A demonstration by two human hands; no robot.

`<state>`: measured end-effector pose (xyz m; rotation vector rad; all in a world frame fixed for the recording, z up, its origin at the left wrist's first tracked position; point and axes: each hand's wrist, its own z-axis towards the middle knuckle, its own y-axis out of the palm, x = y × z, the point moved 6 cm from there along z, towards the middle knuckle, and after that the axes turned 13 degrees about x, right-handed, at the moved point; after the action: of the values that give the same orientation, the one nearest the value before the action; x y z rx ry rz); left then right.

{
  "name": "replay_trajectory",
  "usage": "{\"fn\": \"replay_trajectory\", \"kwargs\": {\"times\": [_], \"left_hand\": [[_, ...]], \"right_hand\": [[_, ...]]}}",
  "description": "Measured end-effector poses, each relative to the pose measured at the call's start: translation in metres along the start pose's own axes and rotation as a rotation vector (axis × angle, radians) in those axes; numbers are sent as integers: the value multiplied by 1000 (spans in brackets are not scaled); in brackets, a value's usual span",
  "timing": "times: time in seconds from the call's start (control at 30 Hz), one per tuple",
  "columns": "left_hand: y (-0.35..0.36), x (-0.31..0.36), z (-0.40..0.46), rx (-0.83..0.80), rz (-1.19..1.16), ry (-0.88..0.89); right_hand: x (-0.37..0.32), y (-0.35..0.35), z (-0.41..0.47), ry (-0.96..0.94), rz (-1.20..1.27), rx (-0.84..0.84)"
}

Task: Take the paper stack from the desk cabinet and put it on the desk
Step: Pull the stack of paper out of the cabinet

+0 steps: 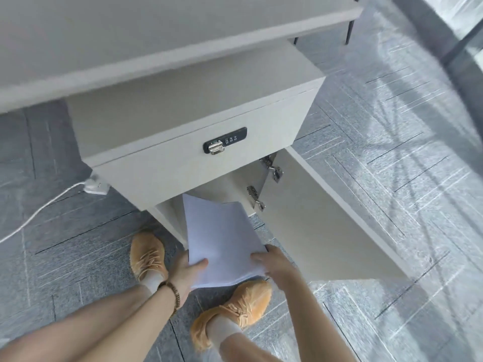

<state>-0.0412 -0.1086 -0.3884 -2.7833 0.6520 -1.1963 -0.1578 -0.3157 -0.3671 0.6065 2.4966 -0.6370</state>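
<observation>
A: Where's the stack (224, 239)?
B: Half out of the cabinet (183, 158). Far end is under the drawer front, near end is in both hands, above the shoes (149, 254).
A: Grip?
B: Left hand (187, 273) clamps the near-left corner, thumb on top, fingers hidden underneath. Right hand (271, 262) clamps the near-right corner the same way. Two-corner hold likely keeps loose sheets from fanning or sagging.
A: Door?
B: Door (321, 218) is swung wide to the right, two metal hinges (264, 184) exposed. Gives a clear path straight out toward the person.
A: Materials?
B: Plain white sheets, thin and floppy; top sheet bows slightly near the far end. Cabinet and desk (156, 30) are smooth pale laminate, flat panels with square edges. Drawer has a black combination lock (224, 143) with a shiny latch. Floor is grey carpet tile.
A: Left to do?
B: I'd say clear the drawer edge, lift, set it on the desk above.
</observation>
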Motion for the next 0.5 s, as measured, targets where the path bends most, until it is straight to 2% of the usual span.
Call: {"fn": "replay_trajectory", "kwargs": {"times": [0.27, 0.5], "left_hand": [[-39, 27, -148, -140, -8, 150], [-68, 68, -269, -264, -50, 311]], "right_hand": [[-7, -58, -149, 7, 2, -71], [-20, -93, -258, -121, 176, 63]]}}
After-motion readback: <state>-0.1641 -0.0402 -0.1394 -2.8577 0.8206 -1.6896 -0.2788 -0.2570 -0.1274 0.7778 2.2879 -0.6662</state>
